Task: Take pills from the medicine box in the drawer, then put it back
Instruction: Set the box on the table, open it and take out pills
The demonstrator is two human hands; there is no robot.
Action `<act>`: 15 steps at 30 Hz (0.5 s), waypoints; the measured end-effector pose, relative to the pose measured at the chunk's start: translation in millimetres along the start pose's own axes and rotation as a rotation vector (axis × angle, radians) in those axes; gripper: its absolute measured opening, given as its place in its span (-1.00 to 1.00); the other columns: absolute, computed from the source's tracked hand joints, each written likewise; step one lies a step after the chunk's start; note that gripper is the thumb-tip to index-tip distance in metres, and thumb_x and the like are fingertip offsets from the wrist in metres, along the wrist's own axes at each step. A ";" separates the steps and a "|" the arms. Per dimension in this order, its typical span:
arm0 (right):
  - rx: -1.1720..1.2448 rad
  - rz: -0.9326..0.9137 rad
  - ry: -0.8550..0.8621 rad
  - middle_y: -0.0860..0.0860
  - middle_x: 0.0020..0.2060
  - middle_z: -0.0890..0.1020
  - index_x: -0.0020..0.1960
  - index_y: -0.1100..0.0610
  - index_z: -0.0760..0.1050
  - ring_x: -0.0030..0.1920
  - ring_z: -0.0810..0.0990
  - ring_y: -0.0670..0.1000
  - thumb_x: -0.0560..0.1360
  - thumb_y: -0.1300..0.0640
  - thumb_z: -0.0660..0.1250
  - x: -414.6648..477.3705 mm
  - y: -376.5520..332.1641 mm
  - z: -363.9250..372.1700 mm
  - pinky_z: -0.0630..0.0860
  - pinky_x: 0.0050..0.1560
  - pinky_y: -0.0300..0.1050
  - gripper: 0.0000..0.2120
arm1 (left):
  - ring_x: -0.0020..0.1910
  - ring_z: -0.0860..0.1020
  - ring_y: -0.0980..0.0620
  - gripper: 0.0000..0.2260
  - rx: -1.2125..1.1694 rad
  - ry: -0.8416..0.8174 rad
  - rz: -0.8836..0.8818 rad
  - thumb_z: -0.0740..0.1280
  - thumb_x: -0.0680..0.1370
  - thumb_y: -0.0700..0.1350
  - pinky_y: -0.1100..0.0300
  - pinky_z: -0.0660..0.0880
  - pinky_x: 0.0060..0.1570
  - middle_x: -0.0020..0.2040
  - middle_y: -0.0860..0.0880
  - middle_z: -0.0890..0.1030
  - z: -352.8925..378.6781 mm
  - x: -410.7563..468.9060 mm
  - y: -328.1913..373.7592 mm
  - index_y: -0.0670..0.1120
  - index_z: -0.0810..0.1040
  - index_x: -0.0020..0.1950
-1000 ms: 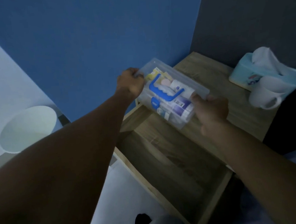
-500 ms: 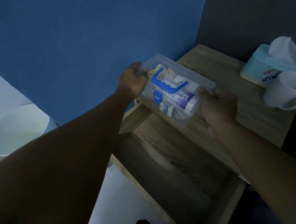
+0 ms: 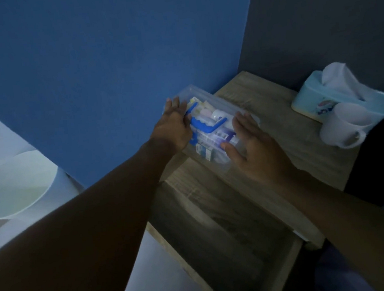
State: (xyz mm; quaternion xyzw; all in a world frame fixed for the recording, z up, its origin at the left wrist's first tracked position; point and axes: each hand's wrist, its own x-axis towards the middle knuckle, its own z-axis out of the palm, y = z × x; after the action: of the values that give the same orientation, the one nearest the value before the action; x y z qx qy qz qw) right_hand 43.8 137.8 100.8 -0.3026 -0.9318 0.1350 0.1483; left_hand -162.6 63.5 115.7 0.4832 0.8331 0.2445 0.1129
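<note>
From the head camera, the clear medicine box (image 3: 210, 129) sits on the left edge of the wooden desk (image 3: 290, 150), close to the blue wall. It has a blue handle on its lid. The left hand (image 3: 172, 126) lies on the box's left end with its fingers spread flat, not gripping. The right hand (image 3: 254, 148) is open too, palm down at the box's right end; in the dim light it seems to touch it. The drawer (image 3: 221, 236) below is pulled out. A tissue box (image 3: 339, 98) and a white mug (image 3: 341, 126) stand by the desk's right edge.
</note>
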 end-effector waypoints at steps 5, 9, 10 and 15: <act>-0.050 0.013 -0.019 0.10 0.55 0.25 0.51 0.16 0.25 0.57 0.14 0.04 0.60 -0.18 0.16 7.4 1.2 -5.0 0.27 0.43 -0.04 -0.40 | 0.58 -0.09 -0.08 -0.56 0.058 -0.043 0.001 0.03 0.68 -0.08 0.07 0.01 0.49 0.60 -0.11 0.02 -4.6 1.9 -0.1 -0.14 0.13 0.56; -0.085 0.027 -0.049 0.10 0.54 0.26 0.49 0.15 0.27 0.57 0.15 0.05 0.60 -0.17 0.16 9.2 -4.2 -9.5 0.30 0.44 0.03 -0.42 | 0.58 -0.12 -0.08 -0.55 0.062 -0.121 0.011 0.01 0.68 -0.09 0.11 -0.06 0.49 0.61 -0.11 -0.04 -13.3 1.1 -0.2 -0.14 0.07 0.58; -0.084 0.035 -0.056 0.10 0.54 0.26 0.48 0.15 0.27 0.57 0.15 0.06 0.60 -0.17 0.17 9.4 -6.2 -10.8 0.30 0.45 0.04 -0.42 | 0.58 -0.13 -0.08 -0.55 0.051 -0.142 0.004 0.01 0.68 -0.10 0.11 -0.08 0.49 0.61 -0.10 -0.06 -15.7 1.6 0.0 -0.13 0.06 0.58; -0.076 0.074 -0.100 0.09 0.53 0.29 0.45 0.16 0.30 0.57 0.15 0.05 0.59 -0.14 0.20 9.5 -14.3 -18.3 0.32 0.46 0.08 -0.46 | 0.55 0.12 -0.04 -0.58 -0.297 0.087 -0.005 0.16 0.62 -0.21 0.23 0.06 0.46 0.58 -0.10 0.13 -8.4 -18.9 -8.0 -0.10 0.32 0.50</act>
State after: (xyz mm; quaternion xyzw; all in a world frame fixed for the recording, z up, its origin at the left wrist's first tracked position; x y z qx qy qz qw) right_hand 35.5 135.4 124.4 -0.3353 -0.9306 0.1198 0.0851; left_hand -162.7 41.4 117.9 0.4482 0.7929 0.3855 0.1476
